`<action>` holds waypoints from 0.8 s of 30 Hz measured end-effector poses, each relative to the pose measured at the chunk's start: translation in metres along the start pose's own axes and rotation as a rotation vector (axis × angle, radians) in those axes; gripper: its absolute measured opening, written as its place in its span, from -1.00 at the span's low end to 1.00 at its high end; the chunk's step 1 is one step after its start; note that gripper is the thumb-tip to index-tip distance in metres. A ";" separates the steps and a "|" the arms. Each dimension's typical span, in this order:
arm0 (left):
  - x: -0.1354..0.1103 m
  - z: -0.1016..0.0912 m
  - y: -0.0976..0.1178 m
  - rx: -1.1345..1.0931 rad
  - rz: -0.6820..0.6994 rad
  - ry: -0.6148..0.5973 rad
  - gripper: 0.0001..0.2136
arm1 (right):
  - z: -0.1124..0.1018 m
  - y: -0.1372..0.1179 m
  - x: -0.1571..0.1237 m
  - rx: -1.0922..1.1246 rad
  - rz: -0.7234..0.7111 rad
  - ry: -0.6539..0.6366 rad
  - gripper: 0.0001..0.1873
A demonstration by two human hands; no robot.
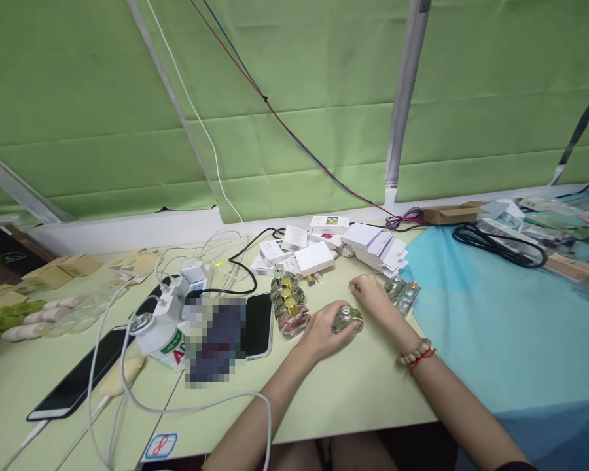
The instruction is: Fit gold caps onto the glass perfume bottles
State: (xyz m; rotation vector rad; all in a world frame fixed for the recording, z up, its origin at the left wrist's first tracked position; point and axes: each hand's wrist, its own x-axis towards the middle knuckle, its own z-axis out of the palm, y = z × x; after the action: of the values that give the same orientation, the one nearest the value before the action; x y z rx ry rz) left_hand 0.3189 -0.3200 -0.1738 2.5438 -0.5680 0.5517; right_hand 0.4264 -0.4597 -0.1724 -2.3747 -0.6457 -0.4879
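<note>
My left hand [324,330] is wrapped round a squat clear glass perfume bottle [347,319], which stands on the table with its neck uncapped. A little ahead and to the right, my right hand [372,297] has its fingers curled together; whatever is in them is too small to make out. Left of my left hand, a row of perfume bottles [293,322] stands close together, several with gold necks. More glass bottles [402,296] are just beyond my right wrist, partly hidden by it. Small gold pieces [314,279] lie behind the row.
White cartons [315,258] are heaped at the back, beside a stack of white boxes [375,247]. A phone [258,326], a white jar [161,340], a tablet [83,373] and tangled cables fill the left. Blue cloth [471,320] covers the right, with a coiled black cable [500,245] on it.
</note>
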 end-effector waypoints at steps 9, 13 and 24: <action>0.002 0.010 -0.006 -0.174 -0.003 0.155 -0.63 | 0.002 -0.003 0.005 0.511 -0.064 0.023 -0.77; 0.006 0.012 -0.006 -0.248 -0.050 0.222 -0.73 | -0.004 -0.008 0.008 0.924 -0.114 -0.035 -0.59; 0.006 0.011 -0.006 -0.331 -0.047 0.224 -0.76 | -0.013 -0.007 0.002 1.264 -0.204 -0.344 -0.63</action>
State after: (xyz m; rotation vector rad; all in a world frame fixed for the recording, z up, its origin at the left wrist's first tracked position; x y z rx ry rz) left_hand 0.3295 -0.3227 -0.1815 2.1454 -0.4736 0.6564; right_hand 0.4220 -0.4628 -0.1579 -1.1800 -0.9649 0.2477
